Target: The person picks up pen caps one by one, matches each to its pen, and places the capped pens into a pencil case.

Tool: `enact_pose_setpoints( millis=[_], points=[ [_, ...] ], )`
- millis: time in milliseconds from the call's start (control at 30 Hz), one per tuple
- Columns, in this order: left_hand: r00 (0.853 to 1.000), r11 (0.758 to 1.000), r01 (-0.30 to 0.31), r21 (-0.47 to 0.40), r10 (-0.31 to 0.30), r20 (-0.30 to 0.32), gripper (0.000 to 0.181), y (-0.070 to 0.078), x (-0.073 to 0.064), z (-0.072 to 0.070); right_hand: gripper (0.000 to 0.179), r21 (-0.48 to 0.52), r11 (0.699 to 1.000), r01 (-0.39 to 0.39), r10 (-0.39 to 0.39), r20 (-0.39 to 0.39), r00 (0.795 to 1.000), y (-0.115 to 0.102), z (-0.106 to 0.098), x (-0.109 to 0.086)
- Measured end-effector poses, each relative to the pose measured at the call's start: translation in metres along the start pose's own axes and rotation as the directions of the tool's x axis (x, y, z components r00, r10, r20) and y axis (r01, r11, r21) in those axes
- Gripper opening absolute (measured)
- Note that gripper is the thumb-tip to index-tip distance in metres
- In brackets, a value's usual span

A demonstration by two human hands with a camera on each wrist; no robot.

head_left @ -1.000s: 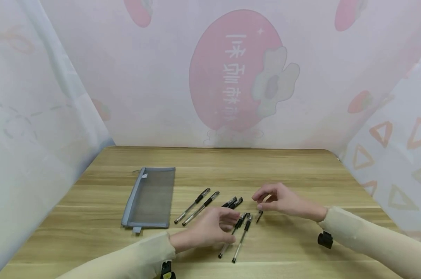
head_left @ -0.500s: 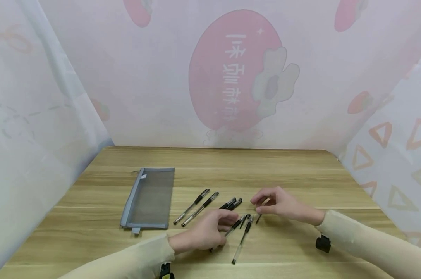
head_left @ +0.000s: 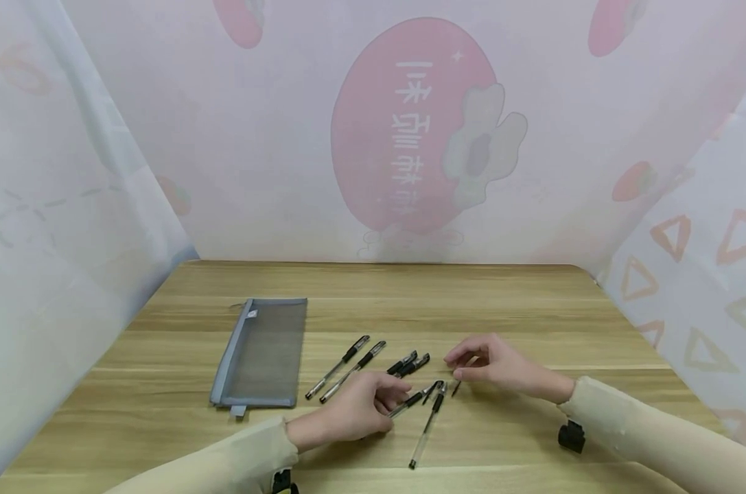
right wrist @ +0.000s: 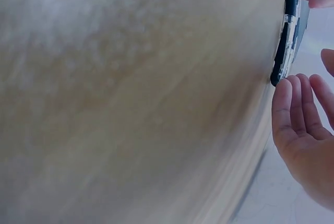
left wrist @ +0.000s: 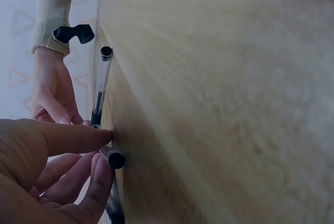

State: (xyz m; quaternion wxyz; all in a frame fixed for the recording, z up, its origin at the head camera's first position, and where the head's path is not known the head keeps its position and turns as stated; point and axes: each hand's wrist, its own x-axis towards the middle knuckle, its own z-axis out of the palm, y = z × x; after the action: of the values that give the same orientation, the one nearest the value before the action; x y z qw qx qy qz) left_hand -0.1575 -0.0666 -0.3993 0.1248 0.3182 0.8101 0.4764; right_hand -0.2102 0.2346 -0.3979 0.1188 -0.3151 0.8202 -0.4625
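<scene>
My left hand (head_left: 363, 408) pinches a black-gripped gel pen (head_left: 405, 406) between thumb and fingers, low over the table; the pen's dark end (left wrist: 116, 160) shows in the left wrist view. Beside it lies another clear-barrelled pen (head_left: 423, 433), pointing toward the front edge. My right hand (head_left: 493, 363) hovers just right of these pens, fingers extended and thumb apart in the right wrist view. Near its fingertips there is a black clip (right wrist: 280, 54) on a clear cap. A small dark piece (head_left: 456, 389) shows below that hand; what it is I cannot tell.
Two pens lie side by side left of centre, the nearer one (head_left: 366, 357) partly behind my left hand. Two more capped pens (head_left: 414, 363) lie together behind it. A grey mesh zip pouch (head_left: 261, 357) lies flat at the left. Printed curtains enclose the wooden table (head_left: 533, 295).
My left hand has come down onto one pen, taken hold of it and drawn it leftward, turning it flatter. My right hand has shifted only slightly.
</scene>
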Motion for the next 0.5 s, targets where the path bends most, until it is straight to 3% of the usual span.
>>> enact_pose_setpoints(
  millis=[267,500],
  points=[
    [0.998,0.998,-0.042,0.054,0.044,-0.037,0.039,-0.0024,-0.0004,-0.0004,0.026,-0.014,1.0,0.012,-0.012,-0.001,1.0,0.0,0.0021,0.0009],
    [0.999,0.999,-0.024,0.044,0.026,-0.047,0.035,-0.0003,-0.0014,-0.0034,0.026,-0.008,1.0,0.004,-0.004,-0.002,1.0,-0.0008,0.0019,0.0022]
  ],
)
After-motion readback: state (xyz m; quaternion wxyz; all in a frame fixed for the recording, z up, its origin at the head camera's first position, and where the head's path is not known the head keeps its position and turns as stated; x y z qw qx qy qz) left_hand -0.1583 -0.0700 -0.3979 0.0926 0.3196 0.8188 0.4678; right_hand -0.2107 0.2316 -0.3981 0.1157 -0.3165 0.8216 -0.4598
